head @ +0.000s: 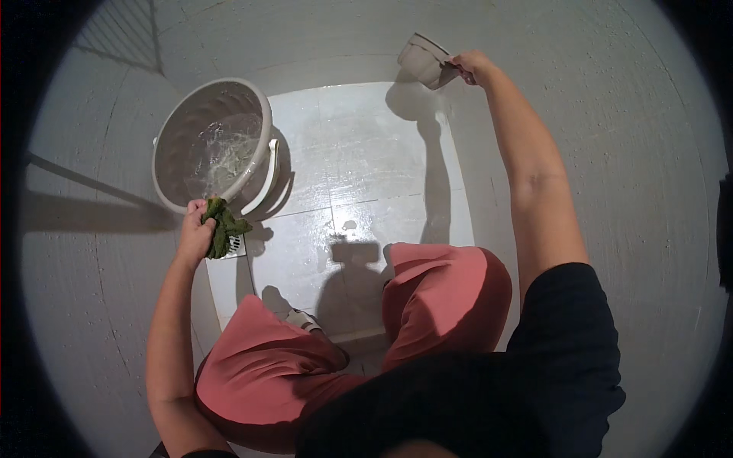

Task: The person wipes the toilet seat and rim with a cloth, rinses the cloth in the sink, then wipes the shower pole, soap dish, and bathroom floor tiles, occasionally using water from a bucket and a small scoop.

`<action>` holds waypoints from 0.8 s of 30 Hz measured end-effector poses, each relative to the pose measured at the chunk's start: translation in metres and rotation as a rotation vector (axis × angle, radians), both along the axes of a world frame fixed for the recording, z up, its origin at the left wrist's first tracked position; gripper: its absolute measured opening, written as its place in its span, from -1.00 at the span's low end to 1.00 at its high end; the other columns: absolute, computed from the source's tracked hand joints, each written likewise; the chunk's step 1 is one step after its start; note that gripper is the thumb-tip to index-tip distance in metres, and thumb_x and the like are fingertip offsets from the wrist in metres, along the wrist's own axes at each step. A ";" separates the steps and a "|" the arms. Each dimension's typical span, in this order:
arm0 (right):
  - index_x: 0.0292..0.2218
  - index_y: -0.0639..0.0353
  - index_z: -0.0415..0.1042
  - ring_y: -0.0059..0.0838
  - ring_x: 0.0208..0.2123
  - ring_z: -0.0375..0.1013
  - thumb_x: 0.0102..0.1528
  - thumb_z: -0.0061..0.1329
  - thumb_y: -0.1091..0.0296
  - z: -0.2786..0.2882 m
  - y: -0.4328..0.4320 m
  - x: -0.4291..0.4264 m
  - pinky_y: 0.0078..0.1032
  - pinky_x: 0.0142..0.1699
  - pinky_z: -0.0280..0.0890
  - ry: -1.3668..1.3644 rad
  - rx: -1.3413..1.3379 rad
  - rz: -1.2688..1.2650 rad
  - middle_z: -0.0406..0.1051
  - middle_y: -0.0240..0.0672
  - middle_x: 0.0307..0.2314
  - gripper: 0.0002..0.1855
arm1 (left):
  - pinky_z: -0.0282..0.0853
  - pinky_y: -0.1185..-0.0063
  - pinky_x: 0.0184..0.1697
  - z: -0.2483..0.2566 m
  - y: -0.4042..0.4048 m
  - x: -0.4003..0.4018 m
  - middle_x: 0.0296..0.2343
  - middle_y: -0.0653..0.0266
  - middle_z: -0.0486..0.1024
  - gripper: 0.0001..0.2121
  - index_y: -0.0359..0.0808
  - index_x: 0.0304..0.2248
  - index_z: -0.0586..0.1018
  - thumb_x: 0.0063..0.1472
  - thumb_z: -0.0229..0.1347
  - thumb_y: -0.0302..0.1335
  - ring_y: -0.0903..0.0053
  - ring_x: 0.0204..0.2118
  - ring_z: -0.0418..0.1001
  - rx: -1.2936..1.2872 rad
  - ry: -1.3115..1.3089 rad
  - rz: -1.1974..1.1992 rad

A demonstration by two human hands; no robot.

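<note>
My left hand [197, 230] grips a crumpled dark green cloth [220, 232], held just in front of the near rim of a grey plastic bucket [172, 151]. Water [226, 149] in the bucket is rippled and splashing. The bucket's pale handle [266, 180] hangs down on its right side. Out at the far right, my right hand [474, 66] holds a grey plastic dipper [426, 57] by its handle, close to the wall. The dipper is tipped on its side, and its inside is hidden from me.
Wet white floor tiles [303, 172] spread before me, walled in by grey tiles [618, 172] with water drops on them. A floor drain [235, 245] shows partly behind the cloth. My knees in pink trousers [446, 297] flank the near floor, with a sandalled foot [306, 320] between them.
</note>
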State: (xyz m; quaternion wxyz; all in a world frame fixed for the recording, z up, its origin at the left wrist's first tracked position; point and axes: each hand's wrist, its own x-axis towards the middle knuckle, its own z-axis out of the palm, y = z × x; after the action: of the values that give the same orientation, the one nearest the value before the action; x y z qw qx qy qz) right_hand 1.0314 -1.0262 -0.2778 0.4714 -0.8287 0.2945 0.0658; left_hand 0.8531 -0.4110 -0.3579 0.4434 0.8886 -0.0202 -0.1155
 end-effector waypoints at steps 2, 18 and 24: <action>-0.64 0.14 0.31 -0.65 -0.77 0.10 0.04 0.02 0.27 -0.004 -0.015 -0.004 -0.62 -0.71 0.00 -0.005 -0.007 -0.059 0.18 -0.46 -0.77 -0.71 | 0.07 0.67 0.03 -0.004 -0.002 0.002 -0.24 0.23 0.21 -0.63 -0.46 -0.19 0.47 -0.07 -0.11 -0.68 0.44 -0.11 0.22 0.050 -0.041 -0.043; -0.40 0.12 0.30 -0.76 -0.79 0.17 0.20 -0.26 0.28 -0.033 -0.094 -0.183 -0.76 -0.74 0.13 0.216 0.405 -0.219 0.26 -0.47 -0.72 -0.82 | 0.25 0.46 -0.09 0.021 -0.019 0.008 -0.31 0.11 0.34 -0.71 -0.44 -0.27 0.48 -0.06 0.00 -0.54 0.21 -0.23 0.36 0.481 -0.081 -0.050; -0.38 0.16 0.26 -0.72 -0.80 0.17 0.21 -0.29 0.29 -0.016 -0.100 -0.205 -0.79 -0.76 0.15 0.230 0.567 -0.333 0.30 -0.35 -0.69 -0.82 | 0.23 0.49 -0.09 0.009 -0.024 0.011 -0.34 0.11 0.31 -0.72 -0.44 -0.30 0.48 -0.06 0.00 -0.53 0.24 -0.21 0.34 0.467 -0.183 -0.051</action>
State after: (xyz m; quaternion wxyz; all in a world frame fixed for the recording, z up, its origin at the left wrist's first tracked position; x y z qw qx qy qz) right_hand 0.8264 -1.1265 -0.2941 0.6508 -0.5925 0.4470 0.1602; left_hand 0.8644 -0.4351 -0.3485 0.2191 0.9730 -0.0555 -0.0472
